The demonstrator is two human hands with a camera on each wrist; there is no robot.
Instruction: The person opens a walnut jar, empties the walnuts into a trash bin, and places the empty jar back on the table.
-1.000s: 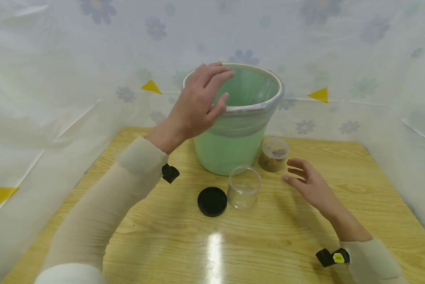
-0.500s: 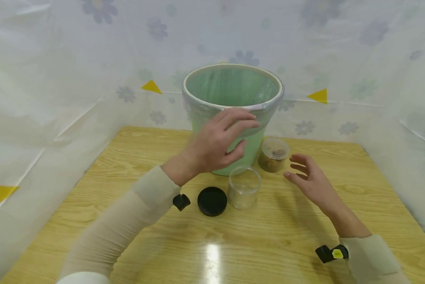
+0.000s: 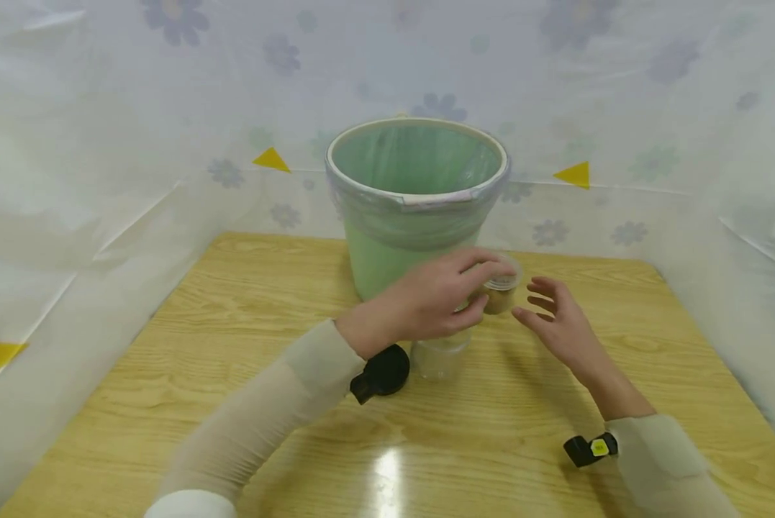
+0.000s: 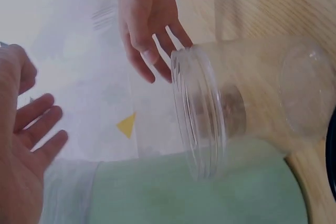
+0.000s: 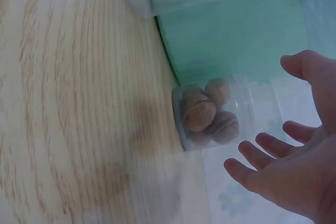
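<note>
A small clear jar of walnuts (image 3: 502, 291) stands on the wooden table (image 3: 245, 302) beside the green bin (image 3: 416, 201). My left hand (image 3: 465, 288) reaches across to it, fingers spread over its rim and thumb low at its side; no grip shows. In the right wrist view the walnut jar (image 5: 215, 114) stands with no fingers on it. My right hand (image 3: 545, 316) hovers open just right of the jar. An empty clear jar (image 3: 440, 356) stands under my left wrist, with its black lid (image 3: 390, 367) lying to its left.
The bin has a clear liner folded over its rim and stands at the table's back middle. A flower-print plastic sheet (image 3: 102, 144) walls in the back and both sides. Black wrist cameras (image 3: 584, 450) sit on both sleeves.
My left hand has come down from the bin's rim and moved right to the walnut jar. The right hand has barely shifted.
</note>
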